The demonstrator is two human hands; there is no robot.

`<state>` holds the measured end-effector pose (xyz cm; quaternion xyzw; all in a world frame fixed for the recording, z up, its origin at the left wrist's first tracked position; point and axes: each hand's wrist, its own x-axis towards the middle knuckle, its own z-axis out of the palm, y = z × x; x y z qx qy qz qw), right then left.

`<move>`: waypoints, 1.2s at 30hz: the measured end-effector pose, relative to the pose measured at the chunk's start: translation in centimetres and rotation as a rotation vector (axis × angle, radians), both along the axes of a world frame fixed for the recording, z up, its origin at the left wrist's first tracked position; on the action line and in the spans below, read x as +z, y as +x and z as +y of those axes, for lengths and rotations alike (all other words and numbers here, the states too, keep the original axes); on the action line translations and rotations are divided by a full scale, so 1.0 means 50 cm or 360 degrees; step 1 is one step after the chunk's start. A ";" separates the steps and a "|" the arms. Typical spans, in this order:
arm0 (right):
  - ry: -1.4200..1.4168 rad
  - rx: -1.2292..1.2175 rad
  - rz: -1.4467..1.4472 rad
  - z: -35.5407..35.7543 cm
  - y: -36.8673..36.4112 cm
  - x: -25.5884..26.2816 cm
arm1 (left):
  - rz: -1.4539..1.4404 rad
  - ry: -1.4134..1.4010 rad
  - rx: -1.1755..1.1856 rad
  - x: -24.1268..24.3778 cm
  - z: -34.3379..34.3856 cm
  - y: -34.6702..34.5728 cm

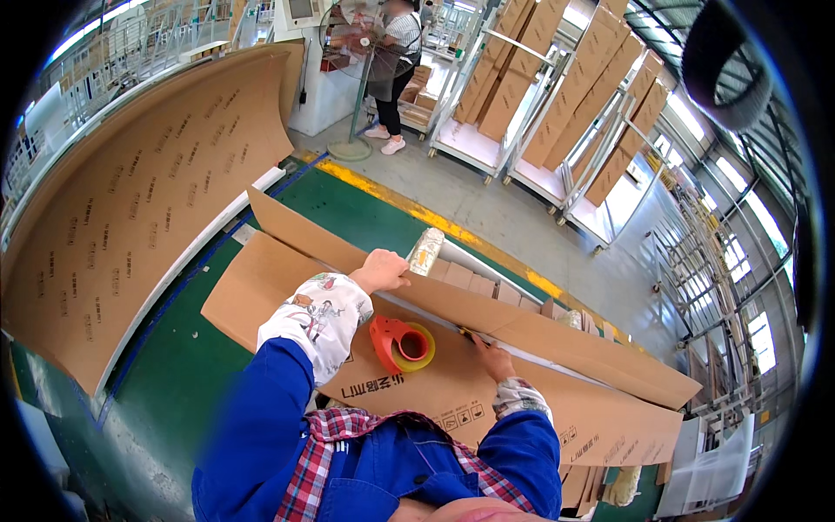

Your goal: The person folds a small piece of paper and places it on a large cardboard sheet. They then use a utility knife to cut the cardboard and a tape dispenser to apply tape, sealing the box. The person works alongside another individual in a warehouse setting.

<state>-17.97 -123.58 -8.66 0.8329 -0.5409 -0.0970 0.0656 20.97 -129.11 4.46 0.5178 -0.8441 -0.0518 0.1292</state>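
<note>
A long cardboard box (587, 411), its flap (554, 333) raised along the far side, lies across in front of me. My left hand (385, 269) grips the top edge of that flap. Low along the white strip (535, 360) inside the fold, my right hand (494, 357) holds a small yellow-and-black tool (466, 333), apparently a utility knife; its tip is hard to make out. Between my hands, a red tape dispenser (386, 342) with a roll of yellowish tape (427, 359) rests on the printed cardboard.
Beyond the flap are a wrapped roller (427, 251) and cardboard pieces (466, 277). A large curved cardboard sheet (143, 196) stands at left. Further off are a floor fan (364, 42), a person (394, 72) and wheeled racks (473, 143) of long boxes.
</note>
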 end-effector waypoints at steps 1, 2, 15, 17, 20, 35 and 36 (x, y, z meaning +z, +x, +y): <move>-0.0020 -0.0056 -0.0002 0.009 -0.027 0.004 | -0.0002 -0.0037 0.0001 -0.002 -0.001 0.005; -0.0033 -0.0109 -0.0003 0.017 -0.056 0.002 | -0.0004 -0.0067 0.0005 -0.014 -0.005 0.013; -0.0392 -0.1637 -0.0608 0.166 -0.274 -0.101 | -0.0161 -0.0066 0.0002 0.004 0.012 -0.018; -0.0242 -0.1644 -0.0893 0.182 -0.200 -0.096 | -0.0199 -0.0090 0.0056 0.008 0.024 -0.014; -0.0478 -0.1676 -0.0997 0.242 -0.109 -0.145 | -0.0205 -0.0110 -0.0042 0.012 0.015 -0.027; -0.0838 -0.2275 -0.2758 0.380 0.024 -0.157 | -0.0697 -0.0043 -0.0569 0.058 0.044 -0.118; -0.0781 -0.2304 -0.2947 0.409 0.028 -0.162 | -0.0640 0.0112 -0.0529 0.068 0.041 -0.151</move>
